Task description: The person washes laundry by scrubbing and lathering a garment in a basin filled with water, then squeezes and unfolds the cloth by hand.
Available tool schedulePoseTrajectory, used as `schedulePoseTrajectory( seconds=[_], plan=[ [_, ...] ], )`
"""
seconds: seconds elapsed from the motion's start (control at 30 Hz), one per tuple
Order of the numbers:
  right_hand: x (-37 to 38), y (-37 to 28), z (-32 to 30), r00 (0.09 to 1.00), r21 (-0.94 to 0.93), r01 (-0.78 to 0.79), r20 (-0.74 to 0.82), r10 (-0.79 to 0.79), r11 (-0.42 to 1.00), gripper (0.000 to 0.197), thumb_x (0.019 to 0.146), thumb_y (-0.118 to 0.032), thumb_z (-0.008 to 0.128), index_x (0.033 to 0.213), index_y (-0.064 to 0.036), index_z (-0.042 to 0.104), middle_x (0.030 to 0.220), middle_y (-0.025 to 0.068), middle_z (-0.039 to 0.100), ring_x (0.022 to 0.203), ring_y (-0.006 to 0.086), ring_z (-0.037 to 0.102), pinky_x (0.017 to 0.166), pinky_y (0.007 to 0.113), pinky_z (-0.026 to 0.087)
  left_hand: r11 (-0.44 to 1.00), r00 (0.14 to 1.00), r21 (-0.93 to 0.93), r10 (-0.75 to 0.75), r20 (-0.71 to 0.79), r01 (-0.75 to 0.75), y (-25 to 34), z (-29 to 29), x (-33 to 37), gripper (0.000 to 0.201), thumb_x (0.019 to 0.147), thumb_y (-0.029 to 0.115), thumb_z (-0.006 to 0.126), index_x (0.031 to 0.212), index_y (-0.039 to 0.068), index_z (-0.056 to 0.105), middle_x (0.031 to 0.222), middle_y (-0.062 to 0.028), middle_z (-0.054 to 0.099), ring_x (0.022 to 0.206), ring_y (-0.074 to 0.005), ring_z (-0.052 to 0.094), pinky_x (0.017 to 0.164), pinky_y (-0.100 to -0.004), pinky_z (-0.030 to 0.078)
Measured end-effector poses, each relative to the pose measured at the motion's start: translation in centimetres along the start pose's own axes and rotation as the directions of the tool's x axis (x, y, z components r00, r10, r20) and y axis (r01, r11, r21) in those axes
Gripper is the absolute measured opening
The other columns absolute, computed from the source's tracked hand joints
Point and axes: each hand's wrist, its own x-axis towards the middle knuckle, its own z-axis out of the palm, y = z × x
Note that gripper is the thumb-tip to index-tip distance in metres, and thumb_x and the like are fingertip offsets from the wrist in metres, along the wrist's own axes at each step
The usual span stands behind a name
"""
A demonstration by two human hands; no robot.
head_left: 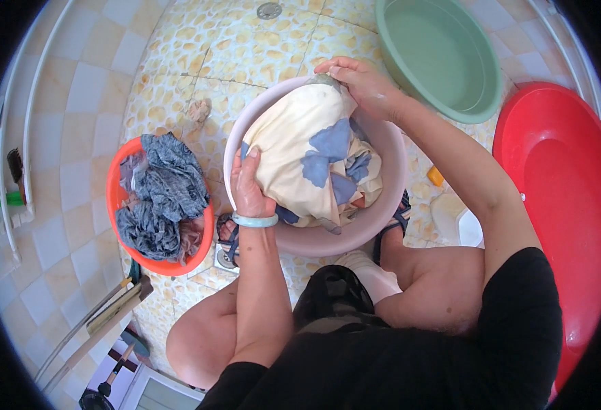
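A large cream cloth with blue patches [293,143] lies bunched in a pale pink basin [317,244] between my feet. Its upper side looks spread and bulging, while the right part is crumpled in folds. My left hand [251,186], below which a pale green bangle [256,221] circles the wrist, grips the cloth at the basin's left side, thumb on top. At the far rim my right hand [365,85] pinches a greyish corner of the same cloth, fingers bent over it. Whether water stands beneath the cloth is hidden.
An orange basin [117,220] of dark grey-blue clothes [170,174] stands at left. A green basin [444,55] sits far right, beside a red tub [553,171]. A yellow object [435,176] and a floor drain [269,11] are on the patterned tiles. Long-handled tools lean at lower left.
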Motion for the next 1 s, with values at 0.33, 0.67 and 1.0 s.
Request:
schedulePoseTrajectory(
  seconds=[0.33, 0.67, 1.0],
  plan=[
    [-1.0, -0.7, -0.6, 0.973, -0.285, -0.005, 0.22, 0.071, 0.959, 0.021, 0.09, -0.017, 0.044, 0.099, -0.0039, 0.058, 0.086, -0.0004, 0.056, 0.081, 0.009, 0.049, 0.075, 0.024, 0.042, 0.984, 0.994, -0.173, -0.02, 0.11, 0.039, 0.0, -0.9, 0.7, 0.04, 0.081, 0.013, 0.047, 0.118, -0.002, 0.046, 0.115, -0.014, 0.054, 0.106, -0.0272, 0.053, 0.092, -0.0392, 0.042],
    [-0.7, -0.1, 1.0, 0.964, -0.489, 0.261, 0.17, -0.202, 0.833, 0.02, 0.092, -0.024, 0.046, 0.088, -0.0058, 0.055, 0.068, -0.0027, 0.05, 0.067, 0.0058, 0.046, 0.062, 0.023, 0.041, 0.883, 0.948, 0.452, -0.242, 0.209, 0.126, -0.1, 0.9, -0.2, 0.038, 0.078, 0.009, 0.064, 0.112, -0.002, 0.053, 0.102, -0.0057, 0.06, 0.089, -0.0113, 0.056, 0.079, -0.0249, 0.045],
    [-0.5, 0.6, 2.1, 0.931, -0.622, 0.361, 0.274, -0.239, 0.695, 0.022, 0.088, -0.023, 0.046, 0.09, -0.0035, 0.056, 0.079, 0.0126, 0.059, 0.077, 0.0213, 0.056, 0.072, 0.033, 0.044, 0.999, 0.999, -0.021, 0.042, -0.008, -0.042, -0.3, 0.9, 0.3, 0.032, 0.089, 0.008, 0.044, 0.118, -0.004, 0.043, 0.112, -0.0153, 0.054, 0.101, -0.0249, 0.056, 0.085, -0.0363, 0.046]
  ],
)
